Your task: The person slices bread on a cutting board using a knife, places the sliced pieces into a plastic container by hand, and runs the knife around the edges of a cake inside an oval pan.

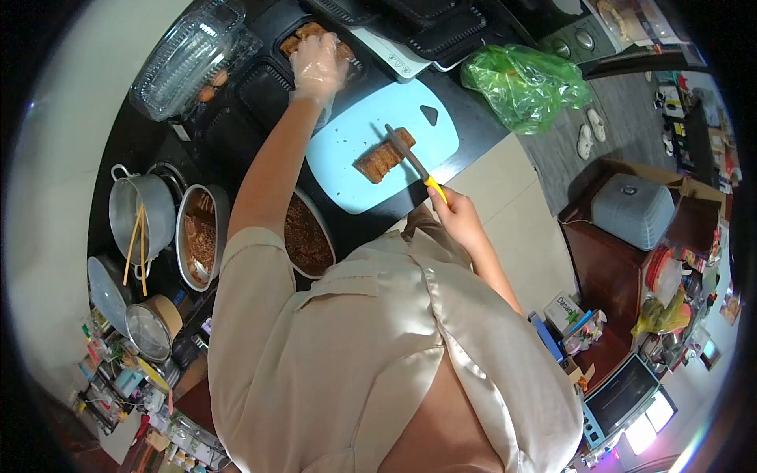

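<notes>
My right hand (pixel 456 213) grips the yellow handle of a knife (pixel 410 158). Its blade lies across a brown, crusty loaf-like food piece (pixel 380 162) on the light blue cutting board (pixel 347 189). My left hand (pixel 319 67), in a clear plastic glove, reaches into a black plastic tray (pixel 277 25) at the far side of the counter. Its fingers close around brown food pieces (pixel 306 33) there, partly hiding them. Small dark crumbs dot the board.
A green plastic bag (pixel 524 87) sits right of the board, near a white kitchen scale (pixel 392 54). Clear plastic containers (pixel 189 59) stand far left. Oval pans of brown food (pixel 201 236) and a pot (pixel 142 209) with chopsticks (pixel 136 244) stand left of me.
</notes>
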`<state>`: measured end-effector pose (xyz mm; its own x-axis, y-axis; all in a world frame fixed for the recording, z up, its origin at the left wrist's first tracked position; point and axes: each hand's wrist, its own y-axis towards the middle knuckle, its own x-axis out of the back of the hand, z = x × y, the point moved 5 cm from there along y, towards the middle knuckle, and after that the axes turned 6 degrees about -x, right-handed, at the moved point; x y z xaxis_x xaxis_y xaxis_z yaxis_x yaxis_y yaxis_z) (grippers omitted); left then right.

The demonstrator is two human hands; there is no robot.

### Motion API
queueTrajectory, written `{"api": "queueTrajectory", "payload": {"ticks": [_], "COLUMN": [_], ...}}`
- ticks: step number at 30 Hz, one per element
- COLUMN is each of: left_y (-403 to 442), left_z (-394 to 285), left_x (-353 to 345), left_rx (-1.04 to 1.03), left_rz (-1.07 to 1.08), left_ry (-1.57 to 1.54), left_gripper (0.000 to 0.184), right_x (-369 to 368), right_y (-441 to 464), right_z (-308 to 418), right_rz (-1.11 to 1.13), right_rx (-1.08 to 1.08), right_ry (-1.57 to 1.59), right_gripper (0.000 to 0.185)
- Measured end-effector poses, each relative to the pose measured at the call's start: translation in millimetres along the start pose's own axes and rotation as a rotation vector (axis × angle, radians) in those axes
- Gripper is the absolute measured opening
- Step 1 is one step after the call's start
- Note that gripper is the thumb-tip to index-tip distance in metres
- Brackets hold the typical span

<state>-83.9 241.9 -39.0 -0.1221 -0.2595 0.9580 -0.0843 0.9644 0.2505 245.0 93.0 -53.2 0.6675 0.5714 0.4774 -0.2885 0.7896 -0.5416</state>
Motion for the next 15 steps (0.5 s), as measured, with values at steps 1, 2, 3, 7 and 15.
{"api": "queueTrajectory", "payload": {"ticks": [1, 2, 3, 7, 15], "left_y": [0.9, -1.4, -5.7, -48.1, -169.0], "left_z": [-0.4, -1.8, -5.1, -41.2, -66.5], "left_x": [0.2, -0.6, 7.1, 65.4, 8.3], "left_rx": [0.015, 0.011, 0.014, 0.045, 0.631], "left_rz": [-0.003, 0.004, -0.053, -0.028, 0.827], "left_ry": [0.015, 0.01, -0.051, -0.298, -0.786], "left_gripper": [0.048, 0.048, 0.044, 0.036, 0.044], "right_x": [-0.2, 0.3, 0.6, 5.5, 2.9], "right_y": [-0.9, -2.7, -4.9, -15.8, -9.6], "right_z": [-2.0, -4.2, -7.1, -10.0, -21.8], "right_rz": [-0.012, -0.013, 0.006, 0.112, 0.211], "right_rx": [-0.01, -0.019, -0.028, -0.023, -0.075], "right_ry": [0.016, 0.017, 0.006, -0.005, -0.072], "right_gripper": [0.048, 0.048, 0.047, 0.046, 0.048]}}
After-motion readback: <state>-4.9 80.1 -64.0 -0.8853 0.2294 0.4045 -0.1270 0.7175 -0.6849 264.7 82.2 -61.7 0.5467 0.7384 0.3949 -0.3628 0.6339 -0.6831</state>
